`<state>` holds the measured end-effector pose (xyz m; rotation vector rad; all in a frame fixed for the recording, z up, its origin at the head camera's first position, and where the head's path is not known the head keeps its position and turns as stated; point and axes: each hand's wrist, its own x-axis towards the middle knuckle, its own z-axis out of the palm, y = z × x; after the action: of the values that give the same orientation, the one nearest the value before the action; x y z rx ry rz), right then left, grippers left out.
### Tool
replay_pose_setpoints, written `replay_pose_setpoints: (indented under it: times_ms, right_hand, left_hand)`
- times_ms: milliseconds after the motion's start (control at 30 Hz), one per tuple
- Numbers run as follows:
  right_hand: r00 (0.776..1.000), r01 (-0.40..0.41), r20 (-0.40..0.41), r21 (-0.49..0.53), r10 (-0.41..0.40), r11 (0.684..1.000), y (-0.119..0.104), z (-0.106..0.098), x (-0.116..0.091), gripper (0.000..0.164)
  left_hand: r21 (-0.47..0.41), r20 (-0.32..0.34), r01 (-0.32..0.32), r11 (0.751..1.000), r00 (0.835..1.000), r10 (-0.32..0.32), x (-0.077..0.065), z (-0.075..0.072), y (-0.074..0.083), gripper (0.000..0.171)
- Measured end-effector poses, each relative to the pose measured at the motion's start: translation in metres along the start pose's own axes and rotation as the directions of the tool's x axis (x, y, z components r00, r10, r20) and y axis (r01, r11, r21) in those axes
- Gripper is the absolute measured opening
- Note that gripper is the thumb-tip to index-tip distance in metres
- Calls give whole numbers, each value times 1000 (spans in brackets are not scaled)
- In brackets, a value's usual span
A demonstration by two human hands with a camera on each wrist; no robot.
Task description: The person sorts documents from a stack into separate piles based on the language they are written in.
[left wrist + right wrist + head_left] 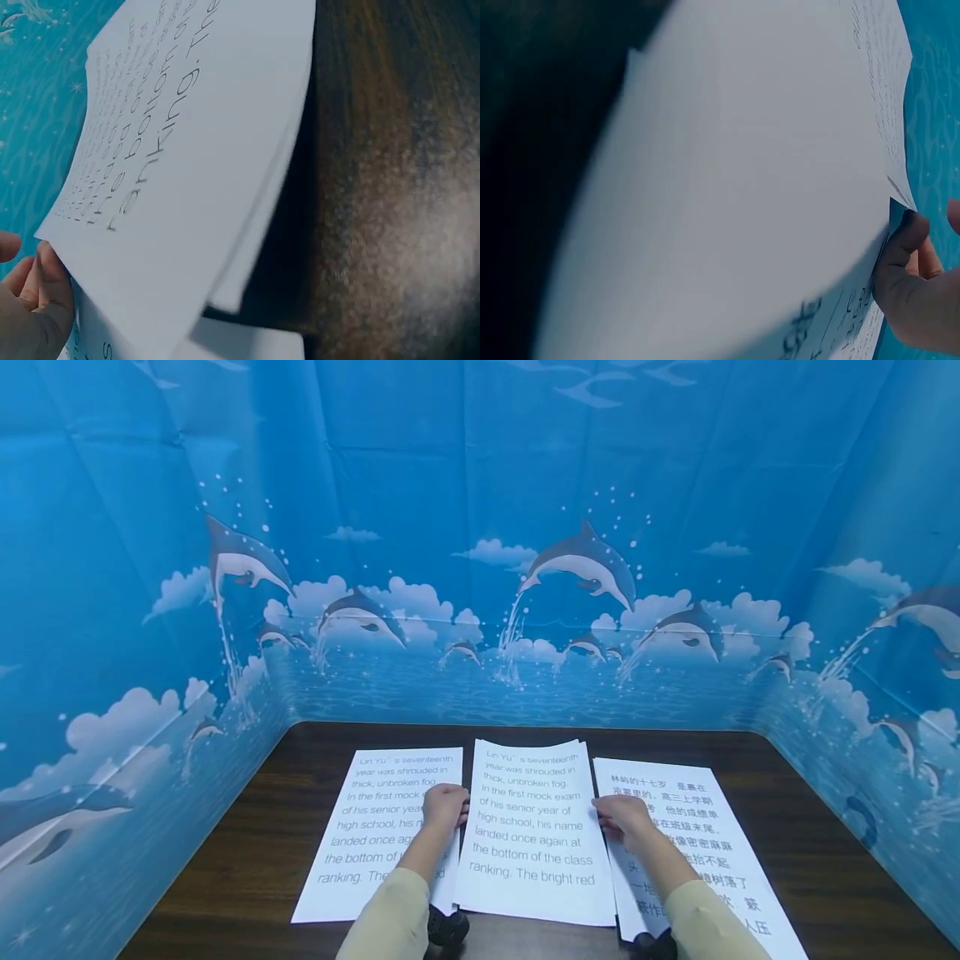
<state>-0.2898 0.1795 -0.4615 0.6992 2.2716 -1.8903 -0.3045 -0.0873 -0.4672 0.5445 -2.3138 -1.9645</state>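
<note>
The middle stack of printed paper (531,897), with large English text, is raised off the table between my two hands. My left hand (446,807) grips its left edge; in the left wrist view the curled fingers (52,281) are at the paper's edge. Opposite it, my right hand (628,820) pinches the right edge, and the right wrist view shows thumb and fingers (904,259) there. More than one sheet shows along the stack's near edge. Beneath my left forearm lies another English sheet (322,897). A sheet with Chinese text (738,852) lies under the right forearm.
The dark wooden table (232,852) carries all the papers. A blue curtain (465,468) printed with dolphins hangs around its back and sides. Two black rounded objects, one of them a dark knob-like shape (448,927), sit by my wrists.
</note>
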Motion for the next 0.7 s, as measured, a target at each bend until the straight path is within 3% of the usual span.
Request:
replay_pose_setpoints:
  times_ms: [200, 400, 700]
  right_hand:
    - [998, 57, -9, -128, -59, 990, -1, 6, -11, 26]
    - [997, 73, -29, -138, -78, 988, -3, 10, -18, 23]
    - [996, 62, -57, -149, -71, 987, -1, 11, -13, 25]
  left_hand:
    - [52, 3, -36, 998, 999, 36, 0, 5, -5, 24]
    - [166, 4, -67, 984, 998, 67, 0, 7, -8, 16]
    - [260, -9, -93, 961, 995, 98, -2, 5, -7, 14]
